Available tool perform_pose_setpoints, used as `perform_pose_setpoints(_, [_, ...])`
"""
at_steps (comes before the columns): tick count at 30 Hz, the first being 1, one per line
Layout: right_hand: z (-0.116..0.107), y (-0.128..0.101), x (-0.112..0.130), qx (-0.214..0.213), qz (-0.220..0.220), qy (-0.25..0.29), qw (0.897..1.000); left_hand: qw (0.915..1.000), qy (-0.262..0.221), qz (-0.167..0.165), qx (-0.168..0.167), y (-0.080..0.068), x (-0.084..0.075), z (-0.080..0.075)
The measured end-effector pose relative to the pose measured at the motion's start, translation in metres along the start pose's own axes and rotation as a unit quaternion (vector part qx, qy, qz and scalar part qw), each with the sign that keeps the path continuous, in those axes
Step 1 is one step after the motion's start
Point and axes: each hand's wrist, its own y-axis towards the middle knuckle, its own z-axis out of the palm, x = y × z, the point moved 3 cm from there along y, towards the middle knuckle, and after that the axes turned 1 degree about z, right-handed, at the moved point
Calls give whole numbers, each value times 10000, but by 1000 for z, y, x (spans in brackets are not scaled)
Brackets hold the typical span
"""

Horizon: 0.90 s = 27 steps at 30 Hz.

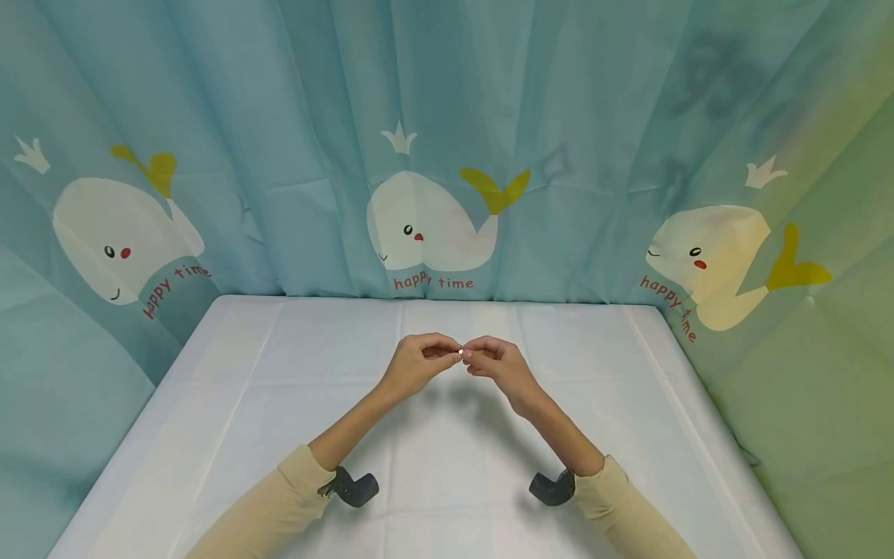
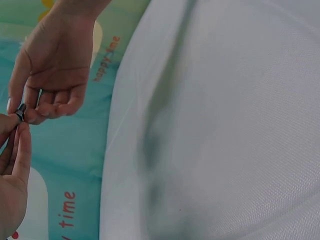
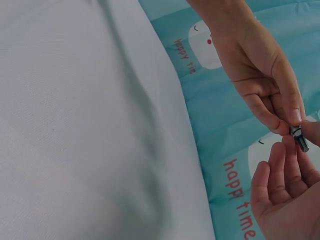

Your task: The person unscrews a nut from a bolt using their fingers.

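A small silver bolt-like metal piece [image 3: 302, 143] with a dark ring round it sits between the two hands, well above the table. My left hand [image 1: 414, 363] pinches one end between thumb and fingertips. From the other side, the thumb and index fingertip of my right hand [image 1: 504, 368] close on the same piece. In the left wrist view the metal piece [image 2: 21, 112] shows between the left hand [image 2: 12, 187] below and the right hand [image 2: 57, 70] above. The right wrist view has its shank sticking out past the fingertips; the rest is covered by fingers.
A white-covered table [image 1: 447, 450] lies under both forearms, with the hands' shadows on it. Blue-green curtains [image 1: 279, 225] printed with whales hang along its far edge and both sides. A dark curved device [image 1: 356, 489] sticks out by the left cuff, another [image 1: 552, 489] by the right.
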Motion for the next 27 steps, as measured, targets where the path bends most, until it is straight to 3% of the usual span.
perform_pose_setpoints(6, [-1,-2,1,171,-232,24,9996,9999,-63,-121,30,0,1,0])
perform_pose_setpoints(13, [1,-2,2,288,-425,147,9986,10000,-82,7,-44,7,36,3])
perform_pose_setpoints(27, [1,1,-1,33,-16,155,9999,9999,-139,64,-80,8,34,1])
